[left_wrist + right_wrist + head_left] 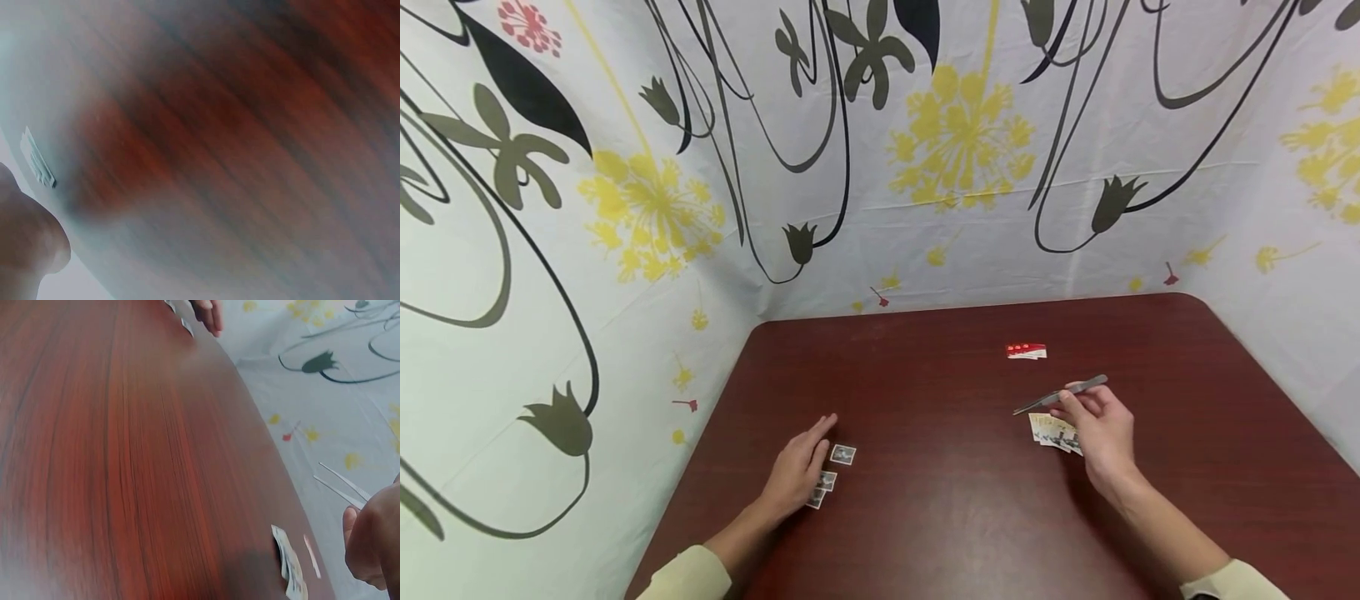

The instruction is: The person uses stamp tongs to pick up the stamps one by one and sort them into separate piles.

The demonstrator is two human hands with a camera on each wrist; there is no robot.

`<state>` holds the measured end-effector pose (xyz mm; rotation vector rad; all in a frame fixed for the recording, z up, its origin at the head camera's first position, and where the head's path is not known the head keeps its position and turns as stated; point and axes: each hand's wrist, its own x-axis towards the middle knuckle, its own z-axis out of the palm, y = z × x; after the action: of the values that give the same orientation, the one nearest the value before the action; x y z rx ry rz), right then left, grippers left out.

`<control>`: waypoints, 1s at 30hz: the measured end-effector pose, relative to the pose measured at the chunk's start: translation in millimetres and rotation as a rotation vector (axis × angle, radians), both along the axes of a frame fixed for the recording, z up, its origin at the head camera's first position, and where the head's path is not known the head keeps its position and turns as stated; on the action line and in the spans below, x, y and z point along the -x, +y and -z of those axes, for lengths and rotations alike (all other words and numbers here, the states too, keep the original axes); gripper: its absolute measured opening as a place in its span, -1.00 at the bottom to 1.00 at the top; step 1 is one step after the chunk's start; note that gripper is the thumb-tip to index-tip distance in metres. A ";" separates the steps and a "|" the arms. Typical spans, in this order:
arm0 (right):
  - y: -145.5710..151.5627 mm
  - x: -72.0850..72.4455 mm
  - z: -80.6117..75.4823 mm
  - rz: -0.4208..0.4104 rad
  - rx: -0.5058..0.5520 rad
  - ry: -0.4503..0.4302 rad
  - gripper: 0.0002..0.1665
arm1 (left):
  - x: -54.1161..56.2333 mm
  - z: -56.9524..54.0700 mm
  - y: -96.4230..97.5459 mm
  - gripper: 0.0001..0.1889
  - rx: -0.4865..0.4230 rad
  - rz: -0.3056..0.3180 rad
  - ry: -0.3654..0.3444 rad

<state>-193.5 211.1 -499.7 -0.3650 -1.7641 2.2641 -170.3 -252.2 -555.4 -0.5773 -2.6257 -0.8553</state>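
Note:
My right hand [1108, 433] pinches a pair of grey tweezers [1093, 382] between thumb and fingers, tips pointing left. In the right wrist view the two prongs of the tweezers [342, 482] stand apart with nothing between them. Just below, partly covered by this hand, lies a fanned set of small pale, stamp-like papers [1051, 431]. On the left, my left hand [793, 471] is over the table with its fingers extended. Beside its thumb lies a small grey picture stamp [843, 454]; similar stamps [828, 481] show lower down, partly hidden by the hand.
A small stack of red and white paper pieces [1026, 351] lies farther back on the dark red wooden table [925, 517]. White cloth [865, 208] with flower prints stands behind the table and along its sides.

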 end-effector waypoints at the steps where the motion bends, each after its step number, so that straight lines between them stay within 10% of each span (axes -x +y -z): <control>1: -3.5 0.0 -0.5 -0.009 -0.003 0.002 -0.87 | -0.6 -1.9 -2.2 -0.53 -0.007 0.018 -0.004; 8: -28.6 -1.7 -2.9 -0.073 -0.010 0.025 -0.88 | -11.0 -11.0 -18.0 -0.40 0.062 0.199 -0.017; 16: -44.8 -1.7 -3.0 -0.136 -0.061 0.016 -0.77 | -18.2 -8.9 -34.8 -0.33 0.390 0.392 0.082; 30: -71.5 -0.1 -2.5 -0.193 -0.047 0.000 -0.78 | -13.2 3.9 -25.3 -0.40 0.381 0.325 0.052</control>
<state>-193.4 139.6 -497.2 -0.1930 -1.9246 2.3447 -157.1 -277.5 -559.4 -1.1316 -2.7019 -0.4073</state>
